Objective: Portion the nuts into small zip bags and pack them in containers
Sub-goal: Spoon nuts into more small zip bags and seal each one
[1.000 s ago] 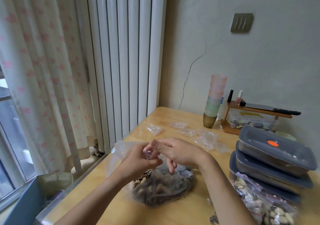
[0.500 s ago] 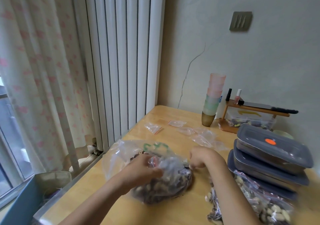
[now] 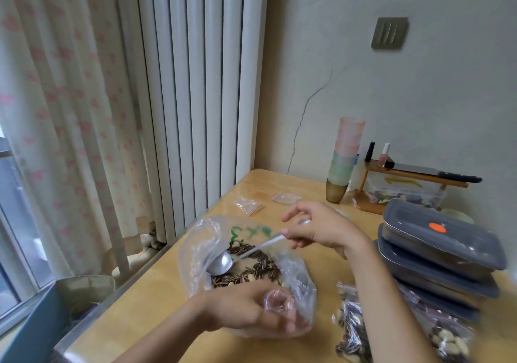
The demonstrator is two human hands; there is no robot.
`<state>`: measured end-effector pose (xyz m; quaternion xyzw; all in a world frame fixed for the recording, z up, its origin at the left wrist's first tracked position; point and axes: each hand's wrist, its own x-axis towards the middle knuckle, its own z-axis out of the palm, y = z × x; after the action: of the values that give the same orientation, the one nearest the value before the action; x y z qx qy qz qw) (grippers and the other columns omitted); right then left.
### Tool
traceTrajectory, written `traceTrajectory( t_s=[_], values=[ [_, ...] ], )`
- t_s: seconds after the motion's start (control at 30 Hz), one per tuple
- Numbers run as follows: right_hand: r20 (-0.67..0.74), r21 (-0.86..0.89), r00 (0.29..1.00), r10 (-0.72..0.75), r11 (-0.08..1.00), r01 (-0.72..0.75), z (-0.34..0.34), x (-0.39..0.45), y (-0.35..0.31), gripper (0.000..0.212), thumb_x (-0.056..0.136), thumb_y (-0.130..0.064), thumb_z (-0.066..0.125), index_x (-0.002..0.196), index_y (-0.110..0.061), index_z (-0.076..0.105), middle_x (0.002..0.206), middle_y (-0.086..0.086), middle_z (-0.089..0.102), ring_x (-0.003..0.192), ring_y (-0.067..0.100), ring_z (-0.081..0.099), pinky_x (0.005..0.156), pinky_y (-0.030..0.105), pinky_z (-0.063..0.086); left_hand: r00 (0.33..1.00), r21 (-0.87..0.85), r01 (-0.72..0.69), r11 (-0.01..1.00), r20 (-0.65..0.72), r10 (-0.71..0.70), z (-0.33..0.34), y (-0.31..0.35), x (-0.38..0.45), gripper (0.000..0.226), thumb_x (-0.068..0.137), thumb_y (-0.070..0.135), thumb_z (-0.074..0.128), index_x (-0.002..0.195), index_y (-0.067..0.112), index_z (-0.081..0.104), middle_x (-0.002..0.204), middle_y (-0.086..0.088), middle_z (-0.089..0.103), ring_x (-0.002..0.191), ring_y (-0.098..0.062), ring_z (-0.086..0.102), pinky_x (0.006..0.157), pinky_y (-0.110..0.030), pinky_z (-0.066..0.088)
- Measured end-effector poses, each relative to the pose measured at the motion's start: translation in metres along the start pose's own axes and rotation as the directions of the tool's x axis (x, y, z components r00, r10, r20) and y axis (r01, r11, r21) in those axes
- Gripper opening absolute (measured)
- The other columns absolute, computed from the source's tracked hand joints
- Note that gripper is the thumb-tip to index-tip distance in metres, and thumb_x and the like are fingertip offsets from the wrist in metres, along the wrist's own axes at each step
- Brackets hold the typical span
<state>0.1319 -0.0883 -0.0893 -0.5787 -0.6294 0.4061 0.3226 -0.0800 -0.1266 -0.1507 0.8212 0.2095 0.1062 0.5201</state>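
Since the earlier frame my right hand (image 3: 321, 231) has lifted off the counter (image 3: 156, 292) and now holds a metal spoon (image 3: 223, 262) by its handle, fingers pinched round the upper end — the bowl of the spoon dips inside the big clear bag (image 3: 212, 239) of sunflower seeds (image 3: 251, 270). My left hand (image 3: 246, 309) has dropped to the bag's near edge, fingers curled round a small zip bag (image 3: 278, 302) whose mouth I see held open. Filled bags of mixed nuts (image 3: 352, 323) lie at the lower right, touching my right forearm. Beside them stand stacked grey containers (image 3: 442, 245) — lids on. Empty zip bags (image 3: 247, 205) lie farther back on the counter.
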Motion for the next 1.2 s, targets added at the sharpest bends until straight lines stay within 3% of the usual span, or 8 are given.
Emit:
traceTrajectory(
  t_s=[0.2,0.4,0.53,0.63,0.8,0.9,1.13,1.2],
  values=[
    [-0.095,0.329,0.984,-0.154,0.928,0.177,0.068,0.019,-0.006,0.023,0.097,-0.025,0.073,0.106,-0.005,0.067,0.086,0.012,0.074,0.076,0.021,0.071,0.071,0.027,0.058,0.999,-0.129,0.030,0.991,-0.023,-0.033,-0.001,0.000,-0.003,0.006,0.098,0.011,0.064,0.098,0.006,0.062,0.099,0.002,0.059,0.100,-0.011,0.053,0.098,-0.028,0.037],
    [-0.094,0.042,0.995,-0.031,0.999,0.035,0.097,0.034,0.017,0.032,0.108,-0.034,0.047,0.096,-0.015,0.070,0.089,0.007,0.075,0.077,0.020,0.075,0.078,0.035,0.061,0.991,-0.138,0.102,0.985,-0.068,-0.112,-0.014,0.001,-0.012,0.011,0.100,0.011,0.062,0.107,0.005,0.068,0.108,-0.003,0.069,0.106,-0.012,0.064,0.097,-0.024,0.048],
    [-0.239,-0.098,0.971,-0.015,0.995,-0.008,0.079,0.029,0.013,0.041,0.111,-0.039,0.035,0.087,-0.025,0.066,0.092,0.004,0.075,0.079,0.018,0.074,0.084,0.039,0.058,0.901,0.072,0.232,0.970,-0.392,-0.186,-0.029,-0.008,-0.011,0.013,0.098,0.024,0.061,0.096,0.012,0.067,0.091,0.002,0.069,0.078,-0.006,0.064,0.076,-0.027,0.053],
    [-0.299,-0.241,0.953,-0.046,0.970,-0.029,0.062,0.023,0.007,0.046,0.111,-0.043,0.032,0.091,-0.020,0.066,0.086,0.002,0.070,0.072,0.017,0.068,0.070,0.032,0.052,0.708,0.461,0.643,0.612,-0.662,-0.245,-0.045,-0.017,-0.007,0.011,0.099,0.026,0.055,0.106,0.020,0.060,0.093,0.001,0.055,0.078,-0.011,0.052,0.069,-0.026,0.044],
    [-0.365,-0.485,0.925,-0.102,0.869,-0.095,0.042,0.020,0.002,0.035,0.104,-0.030,0.043,0.090,-0.010,0.068,0.092,0.007,0.068,0.085,0.027,0.065,0.083,0.044,0.057,0.484,0.447,0.872,0.198,-0.848,-0.216,-0.036,-0.009,-0.025,0.015,0.102,0.030,0.050,0.094,0.022,0.059,0.106,-0.003,0.046,0.089,-0.023,0.052,0.092,-0.042,0.043],
    [-0.385,-0.533,0.911,-0.149,0.841,-0.087,0.035,0.013,-0.004,0.026,0.103,-0.031,0.048,0.091,-0.012,0.063,0.088,0.006,0.066,0.086,0.030,0.061,0.077,0.043,0.056,0.498,0.437,0.866,0.241,-0.788,-0.362,-0.032,-0.020,-0.027,0.029,0.103,0.020,0.050,0.131,0.014,0.056,0.121,-0.008,0.058,0.111,-0.023,0.058,0.078,-0.028,0.038],
    [-0.405,-0.482,0.898,-0.170,0.875,-0.052,0.030,0.009,-0.009,0.040,0.107,-0.038,0.036,0.083,-0.018,0.060,0.085,0.010,0.069,0.081,0.034,0.068,0.076,0.046,0.060,0.504,0.383,0.863,0.328,-0.669,-0.546,-0.045,-0.036,-0.027,0.033,0.099,0.018,0.056,0.129,0.005,0.052,0.106,-0.005,0.055,0.091,-0.020,0.046,0.082,-0.029,0.044],
    [-0.406,-0.554,0.894,-0.188,0.829,-0.077,0.028,0.007,-0.013,0.038,0.107,-0.033,0.035,0.071,-0.026,0.047,0.081,0.010,0.064,0.077,0.035,0.064,0.069,0.041,0.053,0.520,0.409,0.853,0.323,-0.633,-0.573,-0.048,-0.032,-0.030,0.014,0.092,0.018,0.064,0.102,0.008,0.061,0.084,0.000,0.051,0.075,-0.015,0.051,0.065,-0.023,0.042]
  ],
)
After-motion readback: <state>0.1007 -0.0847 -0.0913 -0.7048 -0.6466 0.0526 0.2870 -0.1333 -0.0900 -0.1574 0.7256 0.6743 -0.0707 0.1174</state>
